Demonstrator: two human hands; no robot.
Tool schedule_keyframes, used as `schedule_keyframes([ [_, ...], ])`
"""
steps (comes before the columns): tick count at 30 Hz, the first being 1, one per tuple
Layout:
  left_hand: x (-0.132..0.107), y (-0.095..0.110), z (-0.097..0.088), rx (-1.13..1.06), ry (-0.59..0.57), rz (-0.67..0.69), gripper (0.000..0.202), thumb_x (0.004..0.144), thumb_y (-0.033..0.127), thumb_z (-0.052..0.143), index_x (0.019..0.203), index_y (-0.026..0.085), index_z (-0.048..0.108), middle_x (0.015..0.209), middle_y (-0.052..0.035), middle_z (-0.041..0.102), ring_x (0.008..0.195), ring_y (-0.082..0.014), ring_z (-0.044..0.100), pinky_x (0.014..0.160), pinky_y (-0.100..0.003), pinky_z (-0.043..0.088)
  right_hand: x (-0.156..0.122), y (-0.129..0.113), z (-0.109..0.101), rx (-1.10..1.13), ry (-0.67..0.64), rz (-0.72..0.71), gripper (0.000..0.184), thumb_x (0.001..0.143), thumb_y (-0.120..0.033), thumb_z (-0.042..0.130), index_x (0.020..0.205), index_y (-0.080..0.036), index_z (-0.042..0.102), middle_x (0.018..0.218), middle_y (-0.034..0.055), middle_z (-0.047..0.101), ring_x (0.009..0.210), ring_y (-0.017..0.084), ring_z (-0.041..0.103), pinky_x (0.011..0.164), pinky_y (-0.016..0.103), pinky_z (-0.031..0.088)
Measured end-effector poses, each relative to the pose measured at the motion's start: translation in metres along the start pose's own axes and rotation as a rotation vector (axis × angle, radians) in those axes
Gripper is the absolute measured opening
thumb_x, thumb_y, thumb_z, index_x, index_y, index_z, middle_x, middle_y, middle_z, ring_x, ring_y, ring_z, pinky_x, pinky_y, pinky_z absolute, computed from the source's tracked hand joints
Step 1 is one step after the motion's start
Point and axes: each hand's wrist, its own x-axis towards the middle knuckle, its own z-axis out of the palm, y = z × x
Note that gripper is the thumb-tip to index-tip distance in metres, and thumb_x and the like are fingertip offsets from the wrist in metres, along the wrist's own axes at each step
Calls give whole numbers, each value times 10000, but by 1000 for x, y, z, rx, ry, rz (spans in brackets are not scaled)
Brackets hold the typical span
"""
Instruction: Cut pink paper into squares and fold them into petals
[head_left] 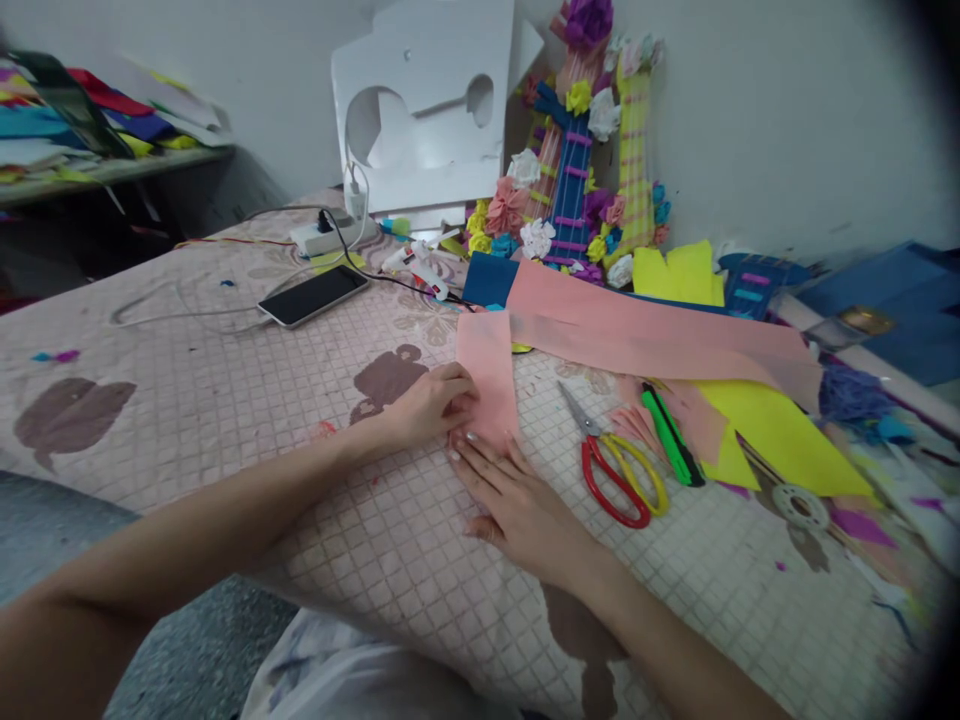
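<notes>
A strip of pink crepe-like paper [487,350] lies on the patterned tablecloth in front of me. My left hand [439,405] is at its left edge, the fingers curled down and closed on the paper there; the exact fingertip contact is partly hidden. Flat across the near end of the strip rest the outstretched fingers of my right hand [525,505], thumb apart. Right of the hands lie scissors [611,465] with one red and one yellow handle, blades parted. A green utility knife [671,435] is just beyond them.
A longer pink sheet [660,330] extends to the right over yellow paper [780,430]. Behind are a glue gun [420,270], a phone [315,295] on a cable, and a power strip [330,235]. Paper-flower-decorated guitar shapes [574,180] lean on the wall beside a white foam board [427,110].
</notes>
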Motion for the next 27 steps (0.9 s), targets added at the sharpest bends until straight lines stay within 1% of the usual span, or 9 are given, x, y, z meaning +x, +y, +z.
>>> schedule_keyframes([
  [4, 2, 0, 0, -9, 17, 6, 154, 802, 137, 568, 942, 131, 632, 987, -96, 581, 907, -179, 573, 811, -323, 494, 6, -4, 2, 2, -16, -21, 627, 931, -480, 422, 1423, -97, 358, 1521, 162, 279, 1427, 275, 171, 1136, 530, 222],
  [9, 3, -3, 1, -3, 21, 11, 149, 792, 151, 591, 932, 132, 637, 950, -90, 591, 895, -185, 574, 802, -324, 495, 8, -6, 2, 34, -28, -73, 615, 925, -500, 421, 1421, -140, 370, 1524, 143, 289, 1424, 268, 186, 1137, 533, 215],
  [11, 3, -4, 1, 6, 16, 20, 144, 803, 164, 587, 936, 132, 631, 963, -94, 590, 893, -184, 573, 799, -324, 494, 7, -6, 0, 42, -9, -97, 614, 931, -488, 416, 1420, -120, 367, 1516, 132, 314, 1422, 252, 199, 1150, 510, 205],
  [14, 2, -4, 0, 20, 2, 36, 143, 841, 191, 553, 953, 128, 615, 979, -99, 590, 900, -181, 573, 807, -328, 490, 0, -2, -4, 42, 70, -113, 615, 942, -464, 407, 1410, -67, 368, 1497, 146, 344, 1421, 239, 205, 1161, 483, 203],
  [17, 1, -1, -1, 43, 18, 31, 177, 897, 214, 470, 967, 118, 602, 971, -108, 598, 913, -184, 575, 820, -335, 484, -14, 6, -7, 30, 147, -63, 577, 961, -401, 396, 1433, -77, 326, 1477, 142, 382, 1420, 221, 211, 1150, 487, 244],
  [20, -2, 5, -1, 84, 51, 59, 231, 915, 283, 465, 1023, 122, 590, 1034, -126, 597, 982, -208, 564, 877, -372, 463, -26, 15, -7, 9, 117, 45, 596, 961, -345, 410, 1482, -125, 221, 1505, 130, 331, 1422, 224, 205, 1137, 511, 264],
  [23, -7, 10, 1, 160, 8, 81, 429, 842, 417, 584, 1182, 161, 529, 1216, -143, 546, 1166, -278, 485, 981, -452, 397, -31, 17, -4, 1, 22, 135, 644, 950, -325, 433, 1504, -181, 137, 1541, 106, 242, 1430, 237, 166, 1125, 535, 269],
  [25, -11, 10, 2, 232, -62, 11, 644, 753, 497, 664, 1276, 182, 459, 1361, -164, 448, 1295, -352, 362, 1023, -525, 338, -31, 17, -3, 8, -27, 163, 665, 946, -312, 441, 1507, -212, 98, 1555, 85, 195, 1436, 231, 131, 1127, 539, 258],
  [27, -14, 7, 1, 283, -131, -89, 793, 692, 556, 692, 1329, 182, 402, 1445, -186, 349, 1354, -408, 258, 1037, -578, 296, -31, 16, -3, 17, -54, 170, 686, 941, -305, 452, 1508, -226, 73, 1561, 72, 174, 1440, 221, 106, 1133, 534, 241],
])
